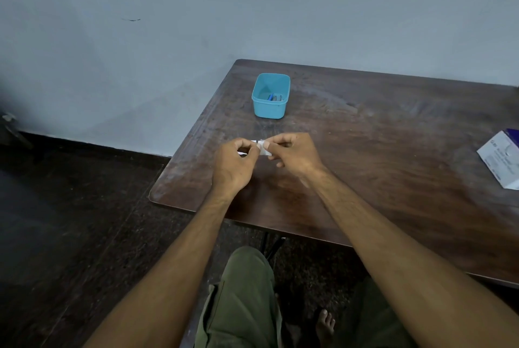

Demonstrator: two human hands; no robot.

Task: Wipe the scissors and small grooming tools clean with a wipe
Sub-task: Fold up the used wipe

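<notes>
Closest to me are my knees in olive cloth (247, 300) and a bare foot (325, 326) on the dark speckled floor (84, 221), below the near edge of the table (393, 179). My bare forearms reach out over that edge, and both hands meet above the near left part of the tabletop. My left hand (234, 163) is curled, thumb and fingers pinched on one end of a small white wipe (262, 149); my right hand (293, 154) pinches the other end, its remaining fingers folded in. The wipe is thin, flat and mostly hidden between my fingertips, so I cannot tell whether it is bare or in a packet. The table is dark brown wood grain, glossy but scuffed with pale dusty streaks, its corners rounded. Off at the right edge lies a white and purple box (502, 161), partly cut off by the frame, well apart from my hands. Beyond my hands, nothing in between, stands a teal plastic tub (271, 110), rectangular with rounded corners and open on top; the tools (273, 97) lie in its bottom, blue and dark, too small to tell apart. Behind all this rises a plain pale blue wall (168, 24).
</notes>
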